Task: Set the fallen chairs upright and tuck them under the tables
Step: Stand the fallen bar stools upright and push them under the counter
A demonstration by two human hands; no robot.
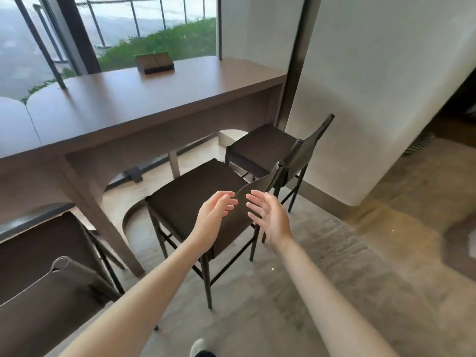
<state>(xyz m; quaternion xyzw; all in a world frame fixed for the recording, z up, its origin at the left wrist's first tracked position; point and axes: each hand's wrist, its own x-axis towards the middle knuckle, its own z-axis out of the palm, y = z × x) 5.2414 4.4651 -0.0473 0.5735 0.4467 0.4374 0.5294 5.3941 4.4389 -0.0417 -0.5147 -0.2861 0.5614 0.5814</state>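
Observation:
A dark brown high chair (190, 191) stands upright on all its legs in front of the long wooden table (144, 104), its seat partly out from under the tabletop. My left hand (213, 215) and my right hand (270, 217) hover on either side of its curved backrest, fingers relaxed and spread, holding nothing. A second upright chair (262, 148) stands further right, near the wall. A third chair (51, 256) stands at the lower left, close to me.
A small dark wooden box (155, 63) sits on the table by the window. A white rounded wall (373, 99) rises on the right. A table leg (103, 215) stands between the left and middle chairs. My shoe (201, 349) shows at the bottom edge.

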